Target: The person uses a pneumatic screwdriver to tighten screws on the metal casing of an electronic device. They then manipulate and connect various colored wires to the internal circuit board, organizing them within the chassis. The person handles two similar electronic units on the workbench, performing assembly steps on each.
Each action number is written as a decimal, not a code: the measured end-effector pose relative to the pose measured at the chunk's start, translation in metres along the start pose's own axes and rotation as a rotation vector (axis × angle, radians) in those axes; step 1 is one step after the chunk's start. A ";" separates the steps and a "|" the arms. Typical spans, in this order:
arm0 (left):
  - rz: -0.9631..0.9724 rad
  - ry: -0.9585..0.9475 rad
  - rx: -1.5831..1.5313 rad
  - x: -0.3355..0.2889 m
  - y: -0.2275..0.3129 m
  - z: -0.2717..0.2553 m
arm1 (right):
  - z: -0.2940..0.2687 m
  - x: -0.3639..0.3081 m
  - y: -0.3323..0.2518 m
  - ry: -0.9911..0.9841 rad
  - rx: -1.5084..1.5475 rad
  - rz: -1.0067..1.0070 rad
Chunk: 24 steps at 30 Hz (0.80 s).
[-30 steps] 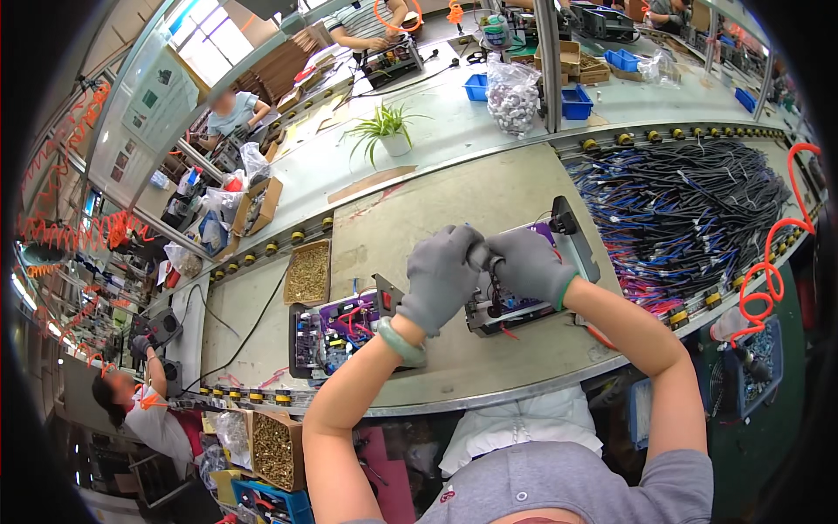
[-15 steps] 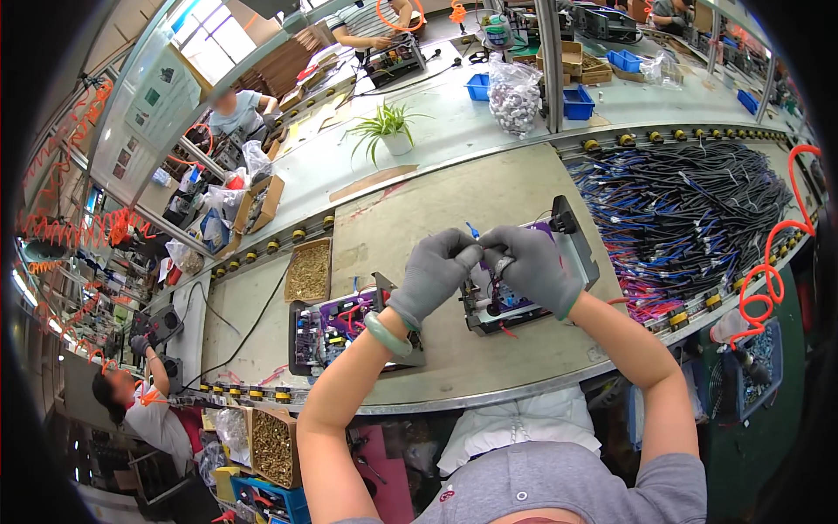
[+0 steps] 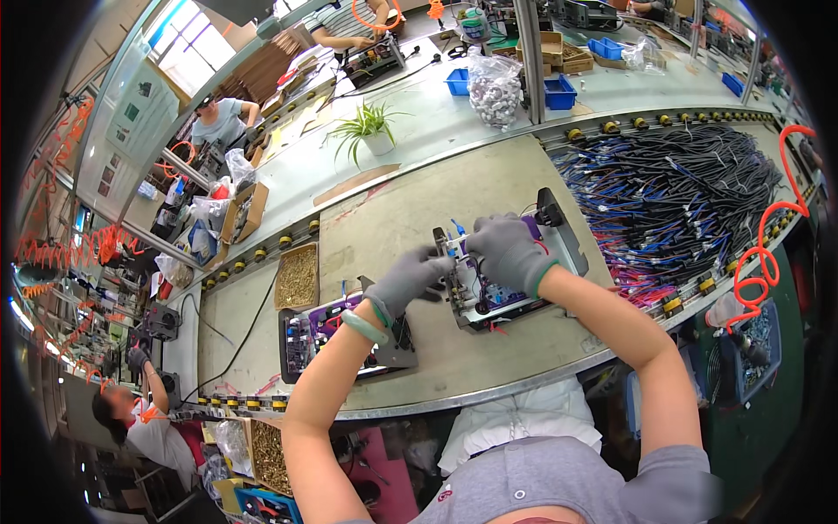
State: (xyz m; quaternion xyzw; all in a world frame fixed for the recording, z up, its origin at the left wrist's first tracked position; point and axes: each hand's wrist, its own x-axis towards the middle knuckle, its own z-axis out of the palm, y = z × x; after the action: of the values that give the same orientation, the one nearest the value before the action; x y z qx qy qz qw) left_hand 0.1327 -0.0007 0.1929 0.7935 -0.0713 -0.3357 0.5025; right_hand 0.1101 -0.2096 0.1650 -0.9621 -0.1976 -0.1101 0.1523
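Both my hands wear grey gloves and are over an open metal chassis (image 3: 572, 253) with a purple circuit board inside. My right hand (image 3: 511, 253) is above the board, fingers pinched together near a small white piece; what they grip is mostly hidden. Just beyond those fingertips, a blue-ended lead (image 3: 458, 228) sticks up. At the chassis's left edge is my left hand (image 3: 408, 279), slightly blurred, its fingers apart and nothing visible in them. A second chassis (image 3: 301, 345) with a purple board lies to the left, partly behind my left wrist.
A box of small brass-coloured parts (image 3: 297, 278) stands left of the chassis. Bundled black cables (image 3: 690, 192) with blue and red ends cover the right side. Orange coiled hose (image 3: 768, 236) hangs at far right. Beyond the bench are a potted plant (image 3: 377, 142) and people working.
My hands, together over the chassis before, have come apart. The left has moved left and lower, its fingers loosening; the right stays over the board. The whole view has shifted slightly.
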 end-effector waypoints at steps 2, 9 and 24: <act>-0.025 -0.037 -0.085 0.002 -0.004 -0.001 | 0.003 0.001 -0.009 -0.094 -0.053 -0.003; -0.016 -0.075 -0.133 0.001 -0.004 -0.003 | 0.005 -0.002 -0.014 -0.109 -0.098 -0.013; -0.025 -0.069 0.013 0.008 -0.002 -0.005 | 0.019 0.009 -0.023 -0.241 -0.090 0.046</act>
State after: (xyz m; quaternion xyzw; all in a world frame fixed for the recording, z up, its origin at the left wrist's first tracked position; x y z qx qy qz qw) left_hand 0.1414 0.0004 0.1884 0.7855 -0.0811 -0.3688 0.4903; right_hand 0.1114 -0.1799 0.1555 -0.9785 -0.1871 0.0012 0.0864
